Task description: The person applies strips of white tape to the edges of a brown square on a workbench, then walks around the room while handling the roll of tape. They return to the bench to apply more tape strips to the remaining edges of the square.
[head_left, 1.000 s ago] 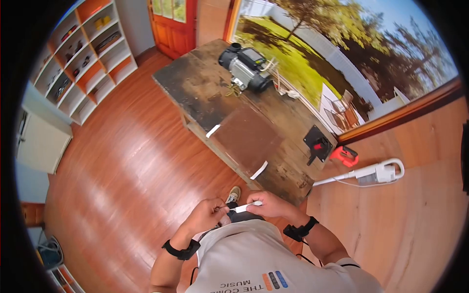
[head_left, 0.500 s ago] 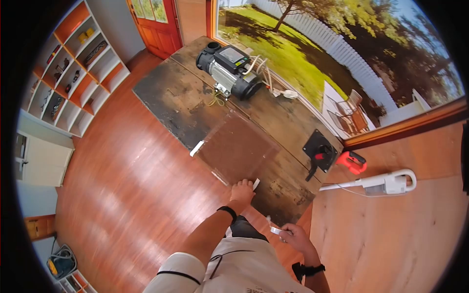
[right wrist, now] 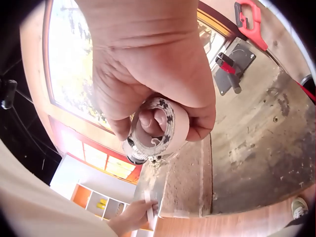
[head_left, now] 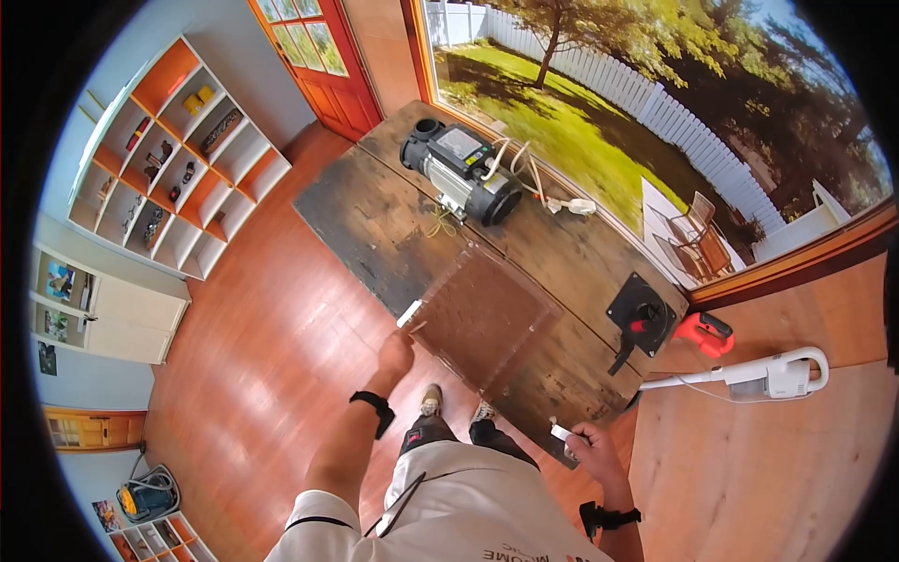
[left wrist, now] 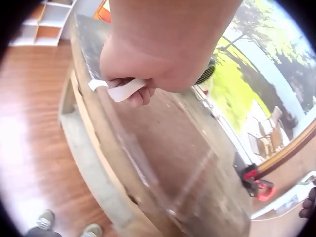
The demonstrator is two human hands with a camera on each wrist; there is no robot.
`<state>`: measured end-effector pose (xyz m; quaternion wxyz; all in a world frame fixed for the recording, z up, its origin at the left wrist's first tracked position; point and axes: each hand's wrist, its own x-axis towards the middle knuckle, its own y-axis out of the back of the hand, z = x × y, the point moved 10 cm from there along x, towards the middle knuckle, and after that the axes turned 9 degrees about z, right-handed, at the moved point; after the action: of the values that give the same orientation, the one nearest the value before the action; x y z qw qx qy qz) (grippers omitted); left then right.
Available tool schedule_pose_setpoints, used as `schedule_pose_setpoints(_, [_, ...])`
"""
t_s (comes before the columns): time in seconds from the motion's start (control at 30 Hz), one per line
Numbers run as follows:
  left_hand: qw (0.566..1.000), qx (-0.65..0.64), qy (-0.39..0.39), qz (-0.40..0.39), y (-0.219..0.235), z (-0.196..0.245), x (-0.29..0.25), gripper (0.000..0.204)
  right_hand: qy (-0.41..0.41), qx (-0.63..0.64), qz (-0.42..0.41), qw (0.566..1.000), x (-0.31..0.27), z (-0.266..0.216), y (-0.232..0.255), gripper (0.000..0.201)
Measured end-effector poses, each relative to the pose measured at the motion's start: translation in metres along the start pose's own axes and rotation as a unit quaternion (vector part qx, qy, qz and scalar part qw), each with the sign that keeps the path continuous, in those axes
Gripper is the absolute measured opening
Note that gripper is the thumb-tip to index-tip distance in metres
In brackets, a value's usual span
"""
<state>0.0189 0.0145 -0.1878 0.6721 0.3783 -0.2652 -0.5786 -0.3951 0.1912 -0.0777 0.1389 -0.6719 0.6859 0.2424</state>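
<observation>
My left hand (head_left: 397, 354) pinches a short strip of white tape (left wrist: 127, 90) at the table's near edge. Beside those fingers, another white tape strip (head_left: 409, 314) sits on the left corner of a flat brown square sheet (head_left: 487, 318), whose edges look shiny and film-like in the left wrist view. A roll of white tape (right wrist: 165, 131) is gripped in my right hand (head_left: 599, 451), with fingertips showing through its core. That hand hovers by the table's right front corner, away from the sheet.
On the worn wooden table (head_left: 361, 201) stand an electric pump (head_left: 459, 173) with a coiled cord and a black plate tool (head_left: 641, 314) with a red part. A red-handled tool (head_left: 705, 334) and a white stick vacuum (head_left: 763, 375) lie past its right end. A window borders the far side.
My left hand went from the tape roll to the sheet's near corner, then left along the edge. The near-corner strip no longer shows there. My right hand moved right with the roll.
</observation>
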Motion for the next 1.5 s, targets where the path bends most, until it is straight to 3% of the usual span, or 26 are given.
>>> schedule_pose_setpoints(0.1, [0.995,0.084,-0.052,-0.009,0.011,-0.021,0.029,0.035,0.011,-0.042,-0.007,0.999,0.006,0.003,-0.006,0.011])
schedule_pose_setpoints(0.2, [0.998,0.061,0.011,-0.024,0.006,-0.053,0.051,0.029,-0.003,-0.022,0.006,1.000,0.000,-0.019,-0.018,0.011])
schedule_pose_setpoints(0.27, [0.985,0.021,0.169,-0.036,-0.003,-0.089,0.055,0.044,-0.006,-0.017,0.015,1.000,-0.003,-0.019,-0.024,0.011])
schedule_pose_setpoints(0.3, [0.985,-0.028,0.171,-0.009,-0.015,-0.104,0.056,0.062,-0.005,-0.011,0.022,1.000,-0.004,-0.020,-0.027,0.011])
schedule_pose_setpoints(0.33, [0.979,-0.034,0.193,-0.065,-0.027,-0.104,0.055,0.058,-0.003,-0.014,0.028,1.000,-0.004,-0.021,-0.032,0.011])
schedule_pose_setpoints(0.63, [0.979,-0.099,0.166,-0.072,-0.033,-0.100,0.067,0.046,-0.026,0.017,0.082,0.996,0.000,-0.049,-0.070,0.010])
schedule_pose_setpoints(0.73, [0.986,-0.121,0.102,-0.045,-0.029,-0.109,0.071,0.040,-0.024,0.015,0.086,0.996,0.004,-0.058,-0.084,0.010])
schedule_pose_setpoints(0.83, [0.975,-0.164,0.115,-0.097,-0.038,-0.116,0.073,0.041,-0.021,0.004,0.090,0.996,0.009,-0.069,-0.094,0.010])
schedule_pose_setpoints(0.9, [0.929,-0.255,0.225,-0.148,-0.044,-0.124,0.062,0.037,-0.015,0.002,0.094,0.995,0.011,-0.076,-0.101,0.009])
schedule_pose_setpoints(0.93, [0.927,-0.257,0.229,-0.149,-0.047,-0.128,0.060,0.037,-0.017,-0.002,0.093,0.996,0.012,-0.078,-0.104,0.009])
schedule_pose_setpoints(1.0, [0.927,-0.283,0.161,-0.186,-0.055,-0.117,0.059,0.035,-0.028,0.008,0.088,0.996,0.015,-0.081,-0.110,0.009])
schedule_pose_setpoints(1.13, [0.920,-0.273,0.153,-0.236,-0.065,-0.120,0.060,0.026,-0.030,0.007,0.085,0.996,0.020,-0.090,-0.118,0.009])
schedule_pose_setpoints(1.27, [0.940,-0.232,0.095,-0.230,-0.062,-0.121,0.067,0.027,-0.020,0.007,0.085,0.996,0.027,-0.100,-0.127,0.010])
schedule_pose_setpoints(1.33, [0.970,-0.149,-0.003,-0.190,-0.044,-0.106,0.075,0.029,-0.019,0.009,0.082,0.996,0.030,-0.104,-0.131,0.010])
schedule_pose_setpoints(1.43, [0.983,-0.102,-0.034,-0.150,-0.036,-0.099,0.078,0.027,-0.015,-0.026,0.076,0.997,0.041,-0.105,-0.138,0.010])
schedule_pose_setpoints(1.5, [0.982,-0.082,-0.036,-0.165,-0.036,-0.099,0.079,0.025,-0.022,-0.080,0.025,0.996,0.051,-0.104,-0.156,0.012])
